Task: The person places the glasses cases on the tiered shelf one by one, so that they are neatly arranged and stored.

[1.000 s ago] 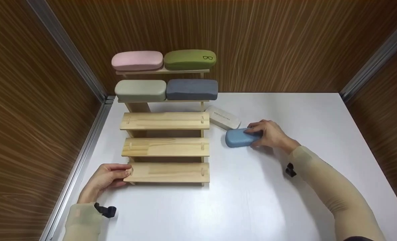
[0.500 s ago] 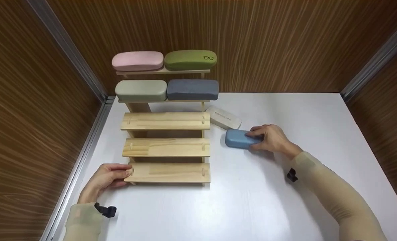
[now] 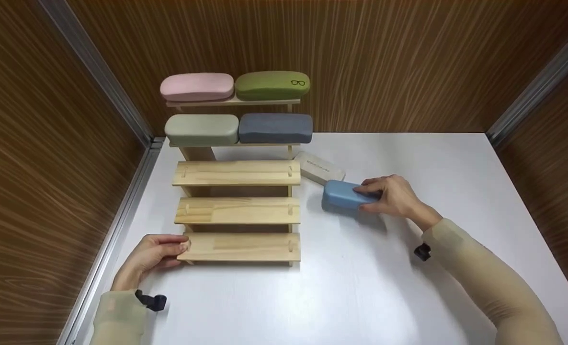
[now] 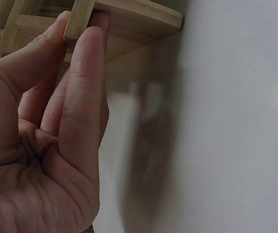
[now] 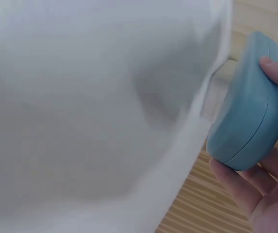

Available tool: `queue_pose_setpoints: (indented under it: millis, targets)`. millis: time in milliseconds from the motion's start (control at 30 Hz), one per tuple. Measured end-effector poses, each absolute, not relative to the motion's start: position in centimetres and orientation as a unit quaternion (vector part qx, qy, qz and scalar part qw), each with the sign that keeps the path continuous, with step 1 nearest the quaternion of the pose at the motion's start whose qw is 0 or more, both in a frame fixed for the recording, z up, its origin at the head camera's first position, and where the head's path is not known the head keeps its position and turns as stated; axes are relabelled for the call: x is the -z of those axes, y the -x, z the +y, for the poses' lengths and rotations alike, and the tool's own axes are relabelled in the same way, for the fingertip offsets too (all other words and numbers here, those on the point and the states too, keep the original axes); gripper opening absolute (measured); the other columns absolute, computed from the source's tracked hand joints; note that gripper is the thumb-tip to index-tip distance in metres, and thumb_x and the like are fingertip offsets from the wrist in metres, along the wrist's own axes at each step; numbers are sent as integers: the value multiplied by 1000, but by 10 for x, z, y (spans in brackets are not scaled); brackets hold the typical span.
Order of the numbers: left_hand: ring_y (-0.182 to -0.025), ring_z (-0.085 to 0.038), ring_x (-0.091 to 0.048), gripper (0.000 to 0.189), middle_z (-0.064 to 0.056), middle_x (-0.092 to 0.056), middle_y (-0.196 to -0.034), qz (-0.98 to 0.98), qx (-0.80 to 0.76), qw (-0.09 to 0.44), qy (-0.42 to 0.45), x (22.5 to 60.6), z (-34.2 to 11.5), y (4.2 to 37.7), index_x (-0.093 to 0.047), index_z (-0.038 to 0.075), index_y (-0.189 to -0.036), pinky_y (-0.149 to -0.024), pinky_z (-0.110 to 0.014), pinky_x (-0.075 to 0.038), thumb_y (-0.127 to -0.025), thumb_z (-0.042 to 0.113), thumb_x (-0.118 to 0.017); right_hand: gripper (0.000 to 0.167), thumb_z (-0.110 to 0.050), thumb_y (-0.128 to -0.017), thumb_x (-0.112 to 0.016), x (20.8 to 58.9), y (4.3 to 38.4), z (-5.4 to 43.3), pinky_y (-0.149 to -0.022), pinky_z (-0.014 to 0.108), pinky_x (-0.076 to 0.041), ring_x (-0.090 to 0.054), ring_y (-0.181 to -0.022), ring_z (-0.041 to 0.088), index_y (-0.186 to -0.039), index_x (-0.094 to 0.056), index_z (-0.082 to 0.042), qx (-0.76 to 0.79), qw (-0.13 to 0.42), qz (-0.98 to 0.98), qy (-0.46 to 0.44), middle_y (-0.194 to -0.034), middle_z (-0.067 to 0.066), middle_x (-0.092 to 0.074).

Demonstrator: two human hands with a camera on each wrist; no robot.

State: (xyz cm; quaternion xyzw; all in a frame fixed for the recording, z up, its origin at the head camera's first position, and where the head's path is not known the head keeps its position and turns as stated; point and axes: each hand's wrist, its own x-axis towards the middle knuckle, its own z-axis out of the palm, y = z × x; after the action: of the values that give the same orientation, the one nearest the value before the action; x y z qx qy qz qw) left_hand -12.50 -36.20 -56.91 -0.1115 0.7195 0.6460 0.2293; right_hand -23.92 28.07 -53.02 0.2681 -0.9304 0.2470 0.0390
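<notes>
In the head view a light wooden tiered rack (image 3: 245,247) stands on the white table. My left hand (image 3: 151,255) pinches the left end of its lowest shelf between thumb and fingers; the left wrist view shows the shelf's wooden edge (image 4: 79,19) in that pinch. On the right, my right hand (image 3: 393,199) grips a blue glasses case (image 3: 342,194) by its right end. The case hangs slightly above the table, its shadow beneath. In the right wrist view, thumb and fingers lie on either side of the blue hard case (image 5: 250,109). Its underside is hidden in the head view.
Pink (image 3: 197,87) and green (image 3: 272,86) glasses cases lie on the top shelf. Pale grey-green (image 3: 201,129) and dark grey (image 3: 275,128) cases fill the one below. A whitish lettered case (image 3: 318,167) lies slanted beside the rack. Brown wood-grain panels (image 3: 360,62) enclose the table.
My right hand has lifted the blue glasses case off the table and shifted slightly right. The left hand and the rack have stayed put.
</notes>
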Motion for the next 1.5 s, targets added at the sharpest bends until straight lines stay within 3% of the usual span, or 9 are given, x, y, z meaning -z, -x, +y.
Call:
queue_pose_setpoints:
  millis: [167, 500, 1500]
  targets:
    - [-91, -5, -79, 27, 12, -84, -104, 726, -641, 226, 109, 567, -363, 125, -85, 8, -127, -79, -23, -72, -101, 10, -83, 45, -25, -80, -99, 515, 235, 276, -83, 50, -71, -85, -107, 37, -123, -88, -17, -247, 62, -925, -280, -123, 16, -86]
    - [-90, -5, -79, 27, 12, -84, -102, 719, -646, 231, 111, 571, -363, 125, -84, 8, -128, -77, -23, -72, -102, 7, -81, 46, -25, -78, -101, 486, 226, 264, -79, 52, -72, -86, -102, 38, -122, -89, -16, -243, 87, -917, -304, -121, 18, -86]
    - [-90, -6, -79, 27, 11, -83, -103, 717, -648, 233, 110, 573, -363, 125, -84, 9, -129, -79, -23, -72, -102, 8, -81, 47, -28, -79, -98, 406, 205, 208, -70, 48, -69, -86, -102, 40, -124, -88, -18, -235, 104, -891, -373, -123, 21, -85]
